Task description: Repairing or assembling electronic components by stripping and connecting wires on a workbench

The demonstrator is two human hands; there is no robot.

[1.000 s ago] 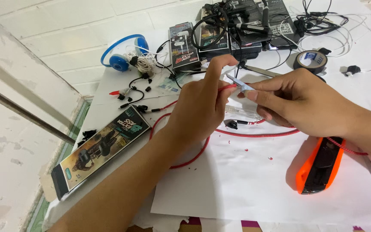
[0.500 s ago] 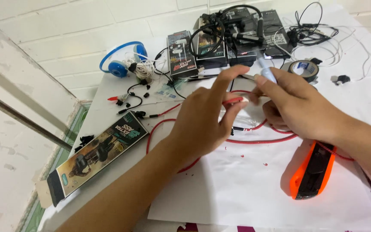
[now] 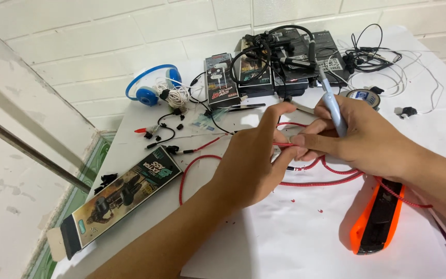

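My left hand (image 3: 254, 160) pinches the end of a red braided cable (image 3: 316, 181) between thumb and fingers above a white sheet (image 3: 295, 237). My right hand (image 3: 360, 137) meets it from the right, fingertips on the same cable end, and holds a pale blue pen-like tool (image 3: 332, 106) upright in its grip. The cable loops on the sheet beneath both hands and runs off to the right under my right forearm.
An orange and black tool (image 3: 377, 217) lies at the lower right. A long printed box (image 3: 117, 199) sits at the left. Blue headphones (image 3: 150, 88), boxed earphones (image 3: 220, 80), black headphones (image 3: 280, 51), a tape roll (image 3: 363, 96) and tangled wires (image 3: 388, 62) crowd the back.
Both hands have stayed together on the red cable end; the right hand has turned so the pale blue tool now stands upright. The view has shifted slightly.
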